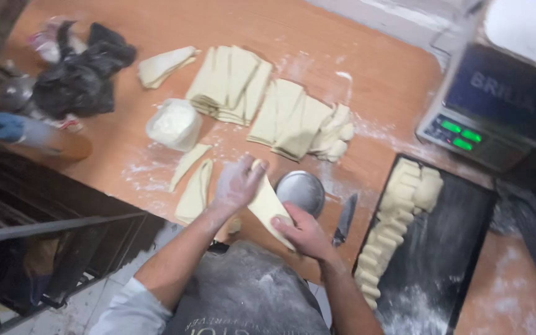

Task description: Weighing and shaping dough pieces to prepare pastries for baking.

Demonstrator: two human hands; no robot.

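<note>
In the lower middle of the frame we see both hands on one dough triangle (267, 206), held just above the near edge of the wooden table (373, 74). The left hand (237, 184), dusted with flour, lies flat-fingered against the upper end of the piece; the right hand (305, 234) has its fingers curled around the lower end, gripping it.

Open room is tight. Just beyond the hands sits a round metal lid (301, 191), and right of it a dark knife (345, 218) lies with its point toward the table's near edge. Left of the hands two more dough strips (195, 186) lie on floured wood. The barest stretch of table is at the upper right, toward the far edge.

A dark baking tray (448, 248) at the lower right holds a curved row of rolled dough pieces (392, 223) along its left side, with loose flour at its near end. A small white tub (174, 124) left of centre holds what looks like flour. Stacks of cut dough sheets (262, 102) fan across the middle top.

At the upper right stands a digital scale (488, 111) with green lit digits. A crumpled black bag (79, 68) lies at the upper left, and dark metal racking (44, 236) fills the lower left.
</note>
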